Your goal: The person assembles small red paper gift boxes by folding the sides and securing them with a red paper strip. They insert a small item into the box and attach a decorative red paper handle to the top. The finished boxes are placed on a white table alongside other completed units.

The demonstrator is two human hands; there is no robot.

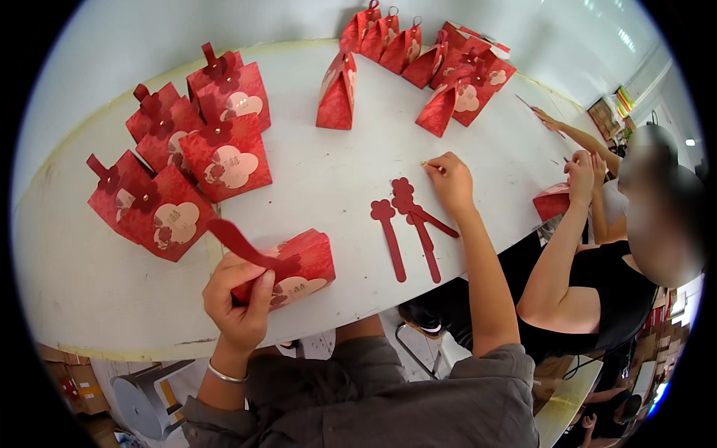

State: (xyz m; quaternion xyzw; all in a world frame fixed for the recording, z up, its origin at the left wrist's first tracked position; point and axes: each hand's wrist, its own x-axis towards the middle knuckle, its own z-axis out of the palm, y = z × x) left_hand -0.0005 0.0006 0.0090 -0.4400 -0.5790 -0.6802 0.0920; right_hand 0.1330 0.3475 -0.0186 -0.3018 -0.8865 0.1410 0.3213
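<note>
Gift box (317,257), red with a pale flower-shaped panel, is in the left hand (237,295) in the head view, tipped over above the near edge of the white table (299,172); can't tell if it's bearing on the top. Left grip is narrow, box clamped between thumb and fingers, thumb at the flower end of a dark red strap (239,243) whose free end curves up and away to the left. Right hand (452,183) is out over the table, thumb and index pinched on a small gold-coloured piece (423,163); too small to ID. Three loose flower-ended strips sit between the hands, just left of the right forearm: one separate strip (390,239) and an overlapping pair (426,246). Cluster of upright red boxes (231,160) at far left, straps on, gold dots at the flowers. Lone tent-shaped box (337,97) stands upright beyond the strips, near a back row of red boxes (403,48) running off to the right. Co-worker's raised hand (581,168) at the right side, near another red box (553,200), partly hidden. Silver bracelet (226,375) on left wrist; round-topped stool (138,403) below the table, lower left.
</note>
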